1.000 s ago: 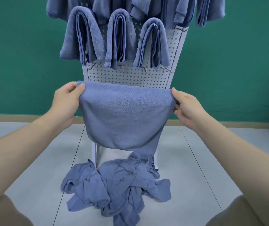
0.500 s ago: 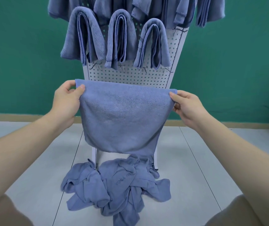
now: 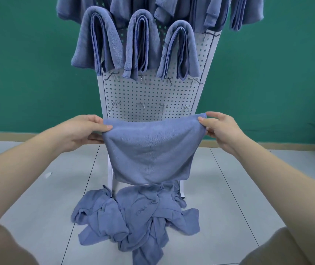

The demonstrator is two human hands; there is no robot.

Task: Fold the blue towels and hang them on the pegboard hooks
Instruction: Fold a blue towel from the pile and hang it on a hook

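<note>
Head view: folded towel [image 3: 151, 150] hangs between left hand [image 3: 80, 131] and right hand [image 3: 221, 129].

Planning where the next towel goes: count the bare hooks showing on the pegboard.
8, in two rows of four. Upper row. Lower row. More may be hidden behind the hanging towels or the held towel.

Towel pile [image 3: 133, 220] before pegboard [image 3: 151, 96]

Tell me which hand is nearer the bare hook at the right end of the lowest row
Right. The right hand pinches the towel corner just below that hook; the left hand holds the far corner.
</note>
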